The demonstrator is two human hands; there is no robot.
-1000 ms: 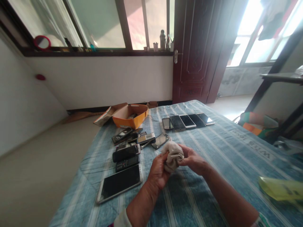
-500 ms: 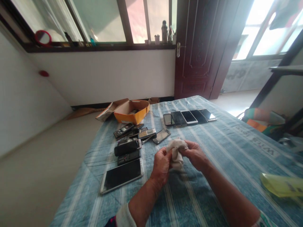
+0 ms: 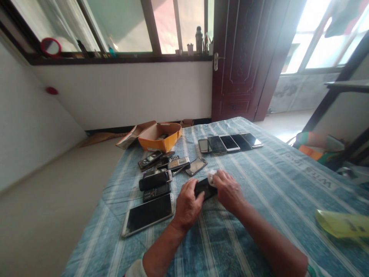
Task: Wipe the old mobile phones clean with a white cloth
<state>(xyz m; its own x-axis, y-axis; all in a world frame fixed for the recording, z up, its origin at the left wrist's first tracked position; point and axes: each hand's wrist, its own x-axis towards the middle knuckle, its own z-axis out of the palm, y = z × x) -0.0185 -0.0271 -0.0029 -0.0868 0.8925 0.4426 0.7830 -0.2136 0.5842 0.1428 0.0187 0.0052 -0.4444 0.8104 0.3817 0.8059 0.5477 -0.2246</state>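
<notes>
A dark mobile phone lies between my hands, low over the striped cloth. My left hand grips its left end, thumb along the near side and fingers on the far side. In my right hand a whitish cloth is bunched, pressed against the phone's right end; most of the cloth is hidden under the fingers. To the left of my left hand lies a large white-framed smartphone. Beyond it are several older phones, among them a keypad phone and a phone with a pale frame.
An open orange box with items inside stands at the far left edge of the striped bedcover. Several phones, one a white smartphone, form a row farther back. A yellow translucent packet lies at right.
The cloth, held in both hands before, is now in my right hand only. The dark phone now shows in my left hand, and the cloth rests against it.
</notes>
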